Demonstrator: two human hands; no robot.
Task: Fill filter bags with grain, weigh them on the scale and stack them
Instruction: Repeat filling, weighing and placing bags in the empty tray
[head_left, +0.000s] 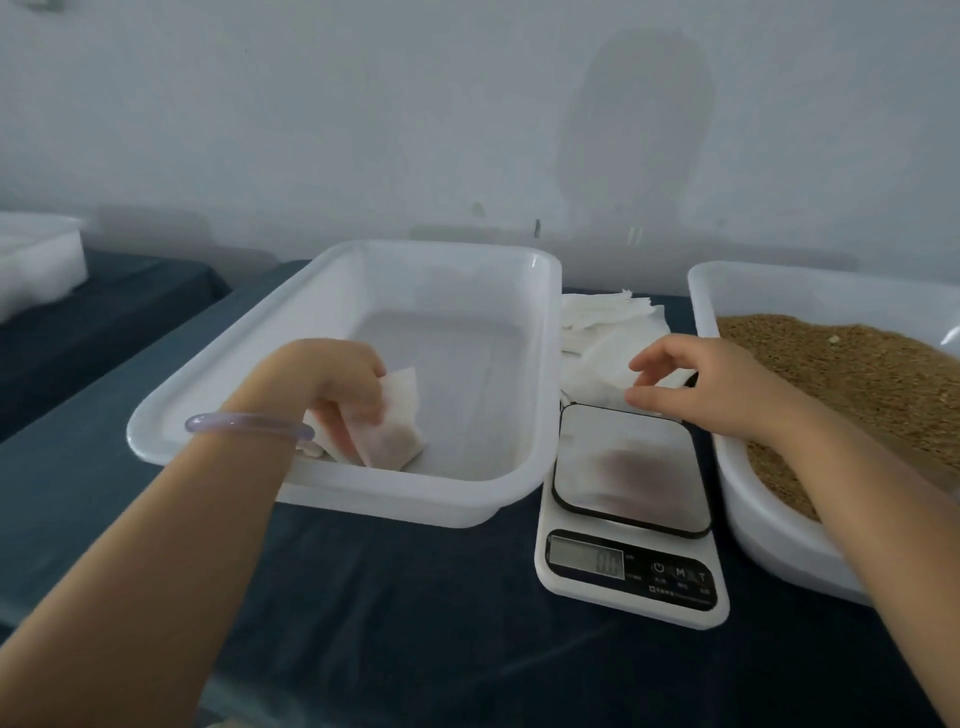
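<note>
My left hand (345, 387) is inside the white tray (540, 291), shut on a filled filter bag (397, 436) that rests on the tray floor near its front left corner. My right hand (696, 382) hovers with fingers apart over the far edge of the scale (631, 514), next to a pile of empty white filter bags (602, 332). The scale's steel platform is bare and its display is lit. Brown grain (852, 374) fills the white tub (769, 540) at the right.
A dark blue cloth (395, 613) covers the table. Another white container (36, 260) sits on a separate surface at the far left. A pale wall runs close behind the trays. A lilac bangle (249, 423) circles my left wrist.
</note>
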